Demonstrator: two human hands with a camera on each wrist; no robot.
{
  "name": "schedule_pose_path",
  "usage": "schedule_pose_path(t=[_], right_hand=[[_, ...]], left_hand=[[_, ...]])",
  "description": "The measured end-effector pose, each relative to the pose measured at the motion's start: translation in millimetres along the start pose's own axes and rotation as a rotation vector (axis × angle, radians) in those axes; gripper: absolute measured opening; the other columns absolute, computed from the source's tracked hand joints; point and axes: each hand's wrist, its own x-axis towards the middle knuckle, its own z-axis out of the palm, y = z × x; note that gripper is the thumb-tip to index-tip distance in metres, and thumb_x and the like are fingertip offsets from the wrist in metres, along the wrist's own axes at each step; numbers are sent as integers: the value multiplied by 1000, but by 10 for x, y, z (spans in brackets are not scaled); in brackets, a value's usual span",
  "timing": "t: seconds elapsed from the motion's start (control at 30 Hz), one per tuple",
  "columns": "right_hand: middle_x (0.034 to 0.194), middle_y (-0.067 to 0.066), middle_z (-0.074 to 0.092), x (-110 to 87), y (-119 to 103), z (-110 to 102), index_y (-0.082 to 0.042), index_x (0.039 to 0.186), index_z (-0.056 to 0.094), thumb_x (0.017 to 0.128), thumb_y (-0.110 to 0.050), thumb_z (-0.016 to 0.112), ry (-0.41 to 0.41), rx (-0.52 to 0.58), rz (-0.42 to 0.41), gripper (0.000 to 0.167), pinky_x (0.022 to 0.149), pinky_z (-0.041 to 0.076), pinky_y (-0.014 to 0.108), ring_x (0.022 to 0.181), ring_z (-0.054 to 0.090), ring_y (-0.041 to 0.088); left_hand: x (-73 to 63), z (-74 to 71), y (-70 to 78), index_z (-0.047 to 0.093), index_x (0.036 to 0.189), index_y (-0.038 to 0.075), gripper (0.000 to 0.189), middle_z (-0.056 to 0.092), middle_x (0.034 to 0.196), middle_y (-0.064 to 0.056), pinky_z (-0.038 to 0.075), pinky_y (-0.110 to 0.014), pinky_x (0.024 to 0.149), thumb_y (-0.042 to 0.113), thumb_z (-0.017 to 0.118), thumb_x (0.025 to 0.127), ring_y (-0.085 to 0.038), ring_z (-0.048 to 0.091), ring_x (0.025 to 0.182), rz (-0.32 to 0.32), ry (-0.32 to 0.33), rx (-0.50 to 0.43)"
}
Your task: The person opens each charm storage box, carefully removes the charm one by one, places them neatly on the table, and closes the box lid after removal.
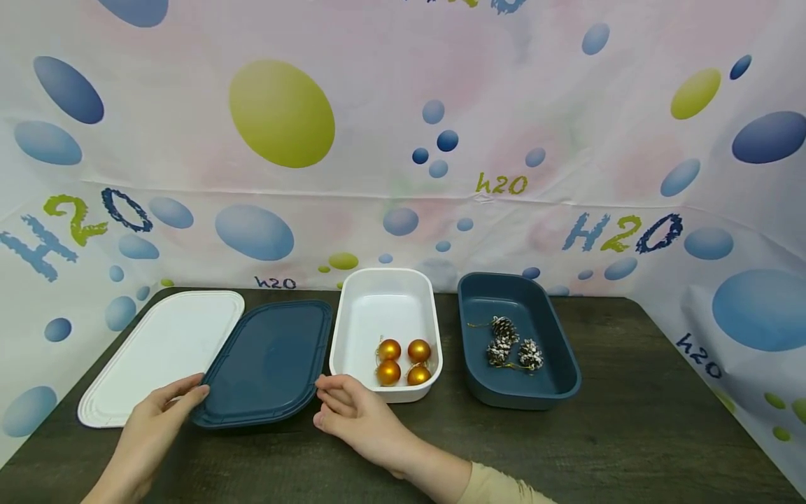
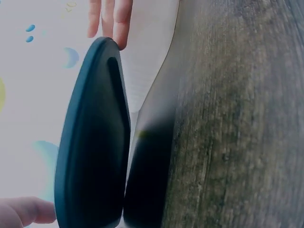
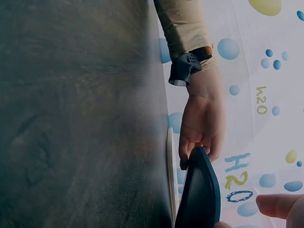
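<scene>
My left hand (image 1: 151, 423) pinches the near left corner of a dark blue lid (image 1: 267, 360), thumb above and fingers along the edge. Both wrist views show this lid (image 2: 92, 137) (image 3: 199, 190) raised and tilted over the tabletop. At its right edge is my right hand (image 1: 362, 423); fingertips touch or nearly touch the rim, while the thumb stands apart from it. To the lid's left lies a white lid (image 1: 166, 350). A white container (image 1: 385, 308) holds several gold ball ornaments (image 1: 388, 372) right of the blue lid.
Further right, a dark blue container (image 1: 554, 350) holds snow-tipped pine cones (image 1: 530, 355) with gold strings. Everything is on a dark wood-grain table (image 1: 630, 420). A printed curtain (image 1: 378, 140) with bubbles rises behind and at both sides. A small wrist camera (image 3: 183, 69) is on my left wrist.
</scene>
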Motion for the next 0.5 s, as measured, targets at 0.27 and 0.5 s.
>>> schedule_pose_path(t=[0.27,0.5], right_hand=[[148,10,36,19,14,-8,-2,138,43,96,-15,57,-69,-139,22,46,101,38,24,133,38,22],[150,11,32,62,48,-12,-2,139,42,96,-14,57,-108,-178,27,47,103,34,23,136,33,19]], left_hand=[[-48,-17,10,31,144,-8,70,50,132,-26,44,-21,76,45,44,100,-4,50,100,77,61,118],[-73,20,62,20,145,-11,74,33,143,-35,34,-60,97,45,41,101,-49,32,129,76,-23,149]])
